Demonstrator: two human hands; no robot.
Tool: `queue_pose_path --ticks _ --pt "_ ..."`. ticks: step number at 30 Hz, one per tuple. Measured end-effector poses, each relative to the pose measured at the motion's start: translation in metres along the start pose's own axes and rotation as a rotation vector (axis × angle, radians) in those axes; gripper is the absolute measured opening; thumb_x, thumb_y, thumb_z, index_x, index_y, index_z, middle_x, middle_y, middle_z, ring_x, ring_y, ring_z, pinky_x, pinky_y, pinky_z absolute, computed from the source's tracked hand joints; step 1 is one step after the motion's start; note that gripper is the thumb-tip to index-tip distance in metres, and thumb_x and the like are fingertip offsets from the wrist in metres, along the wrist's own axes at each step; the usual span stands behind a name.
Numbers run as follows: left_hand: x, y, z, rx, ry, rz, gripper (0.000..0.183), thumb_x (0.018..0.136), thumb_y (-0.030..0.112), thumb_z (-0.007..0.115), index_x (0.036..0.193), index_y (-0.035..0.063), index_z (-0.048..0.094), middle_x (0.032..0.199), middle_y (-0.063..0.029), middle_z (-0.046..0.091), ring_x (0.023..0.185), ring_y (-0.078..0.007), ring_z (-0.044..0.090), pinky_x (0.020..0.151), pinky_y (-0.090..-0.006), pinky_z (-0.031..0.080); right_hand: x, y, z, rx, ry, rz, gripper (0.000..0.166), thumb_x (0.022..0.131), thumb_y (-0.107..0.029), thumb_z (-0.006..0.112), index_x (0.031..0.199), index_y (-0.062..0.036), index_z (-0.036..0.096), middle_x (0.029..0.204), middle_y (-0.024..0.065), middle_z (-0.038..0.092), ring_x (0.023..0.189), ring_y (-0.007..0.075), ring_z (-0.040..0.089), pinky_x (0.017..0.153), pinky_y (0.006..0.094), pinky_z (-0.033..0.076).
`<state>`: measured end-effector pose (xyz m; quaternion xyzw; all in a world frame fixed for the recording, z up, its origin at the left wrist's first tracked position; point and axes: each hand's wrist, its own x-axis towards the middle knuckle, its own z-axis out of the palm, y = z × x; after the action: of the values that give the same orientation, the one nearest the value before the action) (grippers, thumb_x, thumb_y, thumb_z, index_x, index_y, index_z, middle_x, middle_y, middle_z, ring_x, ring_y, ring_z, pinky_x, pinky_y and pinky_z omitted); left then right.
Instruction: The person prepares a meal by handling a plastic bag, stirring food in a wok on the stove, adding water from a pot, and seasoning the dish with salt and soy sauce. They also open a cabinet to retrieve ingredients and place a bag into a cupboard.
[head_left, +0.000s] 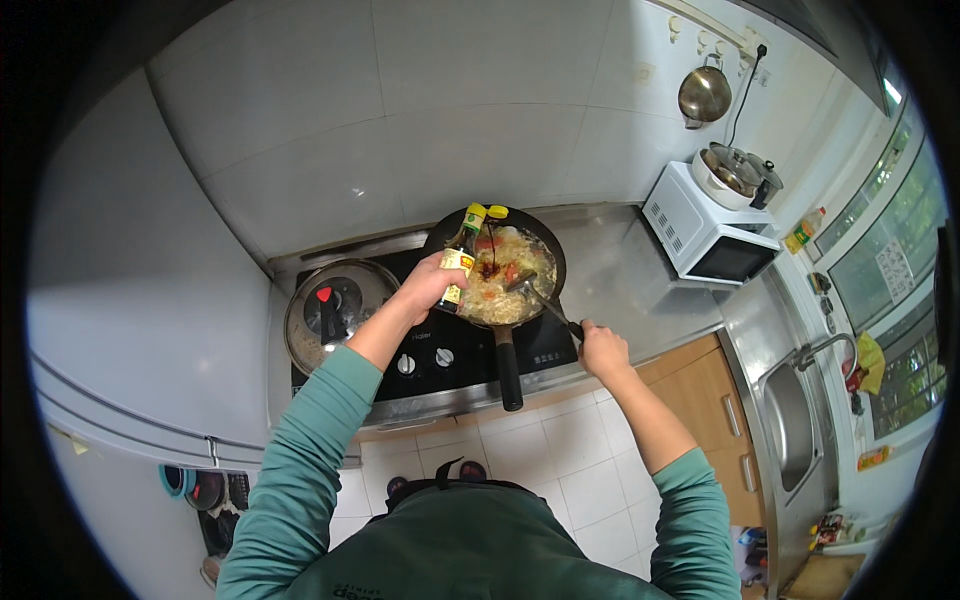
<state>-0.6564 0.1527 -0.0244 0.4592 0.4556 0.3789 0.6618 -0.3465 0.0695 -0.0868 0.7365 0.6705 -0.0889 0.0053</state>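
My left hand (433, 286) grips a glass sauce bottle (458, 259) with its yellow flip cap open, tilted over the wok (559, 247). A thin dark stream runs from it onto the food (510, 296), pale and soupy with red pieces, where a dark patch shows. My right hand (604, 349) holds the black handle of a metal spatula or ladle (529, 283), whose head rests in the food. The wok's dark handle (508, 375) points towards me, with neither hand on it.
A lidded pan (300, 330) stands on the left of the black gas hob (409, 341). Right of the hob are a steel counter (622, 292), a white microwave (694, 217) with pots on top, and a sink (787, 427). A refrigerator (165, 300) stands at the left.
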Motion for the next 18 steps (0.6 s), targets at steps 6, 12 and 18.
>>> queue_pose_path --ticks 6,12,18 --pt "-0.006 -0.018 -0.013 0.067 0.081 0.255 0.053 0.068 -0.002 0.066 0.119 0.0005 0.051 0.103 -0.0074 0.062 0.094 -0.0182 0.06 0.083 -0.0301 0.048 -0.008 -0.018 -0.045 0.01 0.087 -0.075 0.027 0.077 -0.011 0.063 0.104 -0.0092 0.062 0.089 0.022 0.068 0.087 0.0397 0.066 0.076 0.0483 0.054" --pt "-0.035 -0.028 -0.021 0.019 0.09 0.311 0.055 0.068 -0.006 0.068 0.12 0.0036 0.051 0.103 -0.0035 0.061 0.095 -0.0156 0.06 0.085 -0.0297 0.047 0.031 -0.043 -0.058 0.186 0.207 -0.129 0.025 0.08 -0.014 0.062 0.104 -0.0089 0.064 0.094 0.023 0.067 0.09 0.0415 0.064 0.08 0.049 0.053" --pt "-0.062 -0.043 -0.029 -0.013 0.129 0.317 0.053 0.068 -0.012 0.064 0.116 0.0056 0.05 0.096 -0.0071 0.06 0.086 -0.0195 0.062 0.079 -0.0315 0.052 0.069 -0.095 -0.05 0.136 0.152 -0.213 0.026 0.08 -0.008 0.056 0.104 -0.007 0.065 0.1 0.0227 0.066 0.096 0.0396 0.064 0.084 0.047 0.053"
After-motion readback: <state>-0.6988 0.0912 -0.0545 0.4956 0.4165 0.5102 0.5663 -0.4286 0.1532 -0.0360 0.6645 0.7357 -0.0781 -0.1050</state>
